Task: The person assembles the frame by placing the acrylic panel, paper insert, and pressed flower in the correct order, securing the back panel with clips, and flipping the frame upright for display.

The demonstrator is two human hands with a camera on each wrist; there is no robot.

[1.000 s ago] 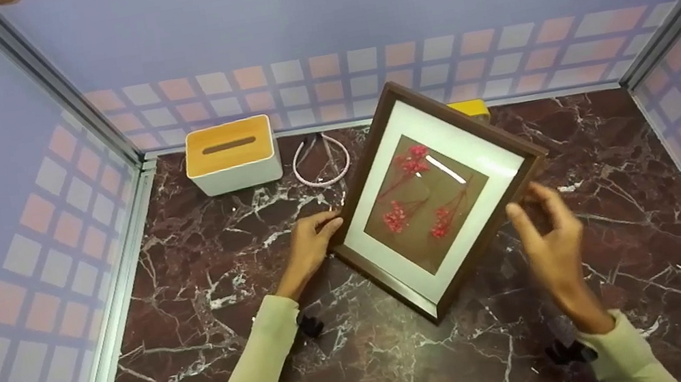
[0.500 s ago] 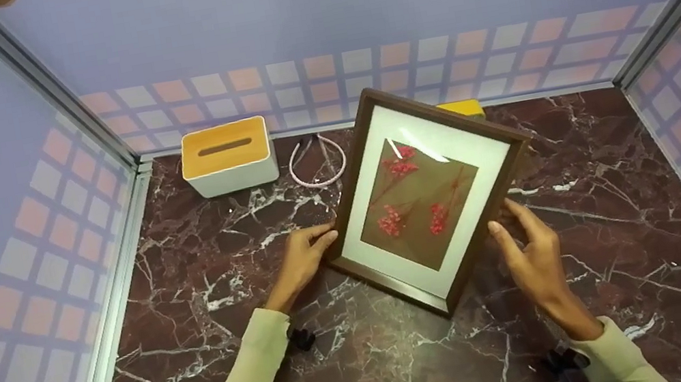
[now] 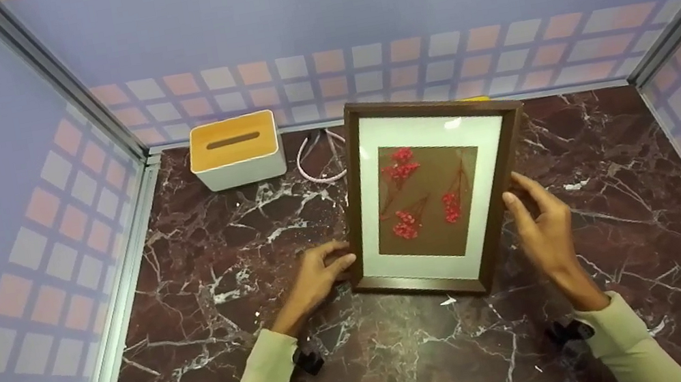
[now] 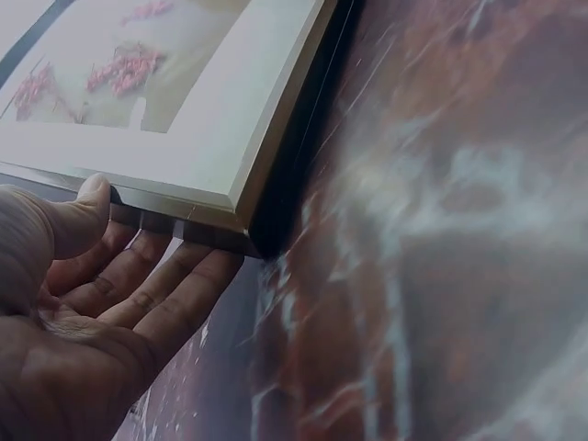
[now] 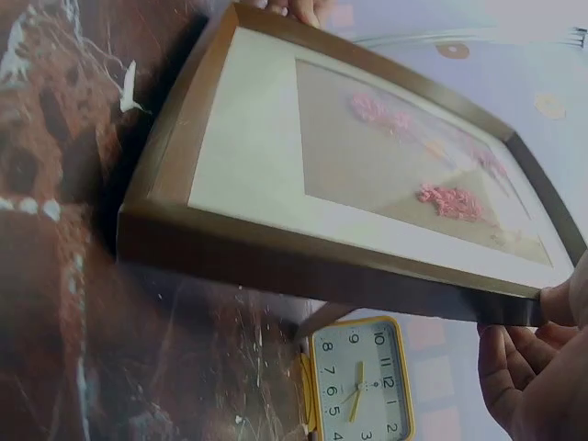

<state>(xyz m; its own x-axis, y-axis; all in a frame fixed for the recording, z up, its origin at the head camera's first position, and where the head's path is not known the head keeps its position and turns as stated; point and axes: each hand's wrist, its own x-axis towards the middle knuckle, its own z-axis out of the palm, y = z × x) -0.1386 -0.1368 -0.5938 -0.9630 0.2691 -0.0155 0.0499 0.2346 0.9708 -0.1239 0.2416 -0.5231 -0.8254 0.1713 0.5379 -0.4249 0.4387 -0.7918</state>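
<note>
A brown picture frame [image 3: 432, 265] with a white mat and red dried flower sprigs stands nearly upright between my hands, leaning slightly back. My left hand [image 3: 314, 282] holds its left side near the bottom corner. In the left wrist view the thumb [image 4: 87, 216] lies on the front rim and the fingers reach underneath. On the opposite side, my right hand [image 3: 544, 229] pinches the edge at about mid-height. Its thumb shows on the front rim in the right wrist view, with curled fingers behind. A brown support leg [image 5: 326, 317] juts from the frame's back.
A white tissue box [image 3: 244, 172] with a wooden lid stands at the back left. Beside it lies a pale pink loop [image 3: 303, 166], partly hidden by the frame. A yellow alarm clock [image 5: 363, 377] stands behind the frame. Patterned walls border the dark marbled table [image 3: 201, 352].
The picture frame has turned counterclockwise from a steep slant to nearly straight, its right corner rising. My left hand has moved down with its edge; my right hand stays at the right side.
</note>
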